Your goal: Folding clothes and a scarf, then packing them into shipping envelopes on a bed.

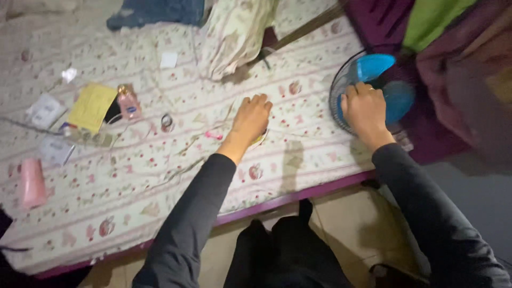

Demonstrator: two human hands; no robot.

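My left hand (pixel 252 119) rests knuckles-up on the floral bedsheet (pixel 160 176), its fingers curled over a small yellowish object that is mostly hidden under the palm. My right hand (pixel 365 109) grips the wire guard of a small fan (pixel 373 88) with blue blades, which lies at the right edge of the bed. Both arms are in dark sleeves. A tiny pink item (pixel 213 135) lies just left of my left hand.
On the sheet at left lie a yellow paper (pixel 92 106), a small pink bottle (pixel 129 102), a pink cylinder (pixel 32 182), a ring-shaped object (pixel 167 121) and white packets (pixel 45 110). A floral pillow (pixel 234 32) sits at the top. Purple and green cloths (pixel 426 21) pile at right.
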